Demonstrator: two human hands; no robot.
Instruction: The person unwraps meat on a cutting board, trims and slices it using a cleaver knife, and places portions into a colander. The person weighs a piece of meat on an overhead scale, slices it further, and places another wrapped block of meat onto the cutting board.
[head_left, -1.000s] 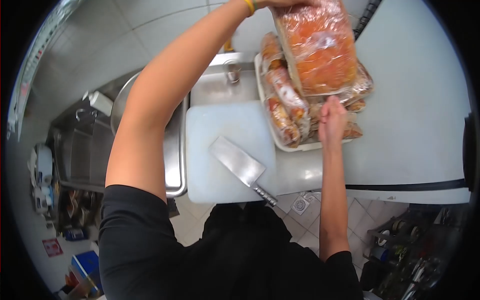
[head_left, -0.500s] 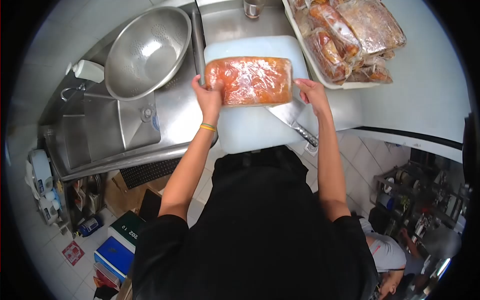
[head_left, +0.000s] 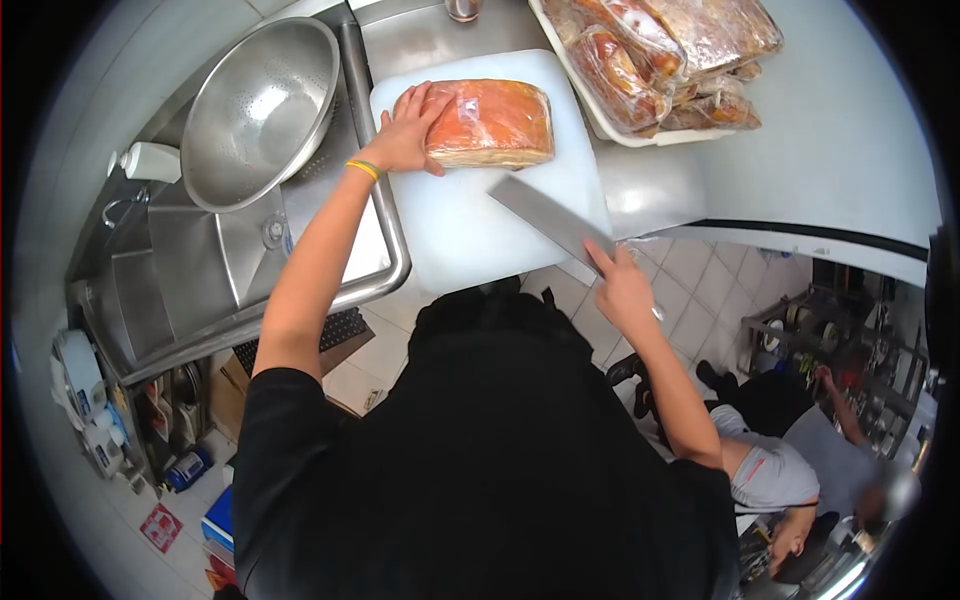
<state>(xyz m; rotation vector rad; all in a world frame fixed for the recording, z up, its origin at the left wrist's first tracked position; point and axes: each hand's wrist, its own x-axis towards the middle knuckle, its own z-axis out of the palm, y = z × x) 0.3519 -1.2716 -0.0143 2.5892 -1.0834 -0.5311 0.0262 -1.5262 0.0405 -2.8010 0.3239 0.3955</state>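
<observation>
A slab of orange-brown meat (head_left: 497, 118) in clear plastic wrap lies across the upper part of a white cutting board (head_left: 455, 235). My left hand (head_left: 405, 140) presses on its left end, fingers spread over the top and thumb at the near side. My right hand (head_left: 627, 292) is closed around the handle of a cleaver (head_left: 545, 215), most of the handle hidden in the fist. The broad blade points up and left over the board, its tip apart from the meat on the near side.
A white tray (head_left: 620, 137) piled with wrapped meat pieces (head_left: 690, 60) stands at the upper right. To the left, a steel colander (head_left: 260, 115) sits by the sink (head_left: 215, 250). A metal cup (head_left: 462, 9) is at the back. Other people (head_left: 770, 470) are behind at lower right.
The slab has gone from being held between my hands to lying on the board. My right hand has taken up the cleaver; my left has shifted onto the slab's top.
</observation>
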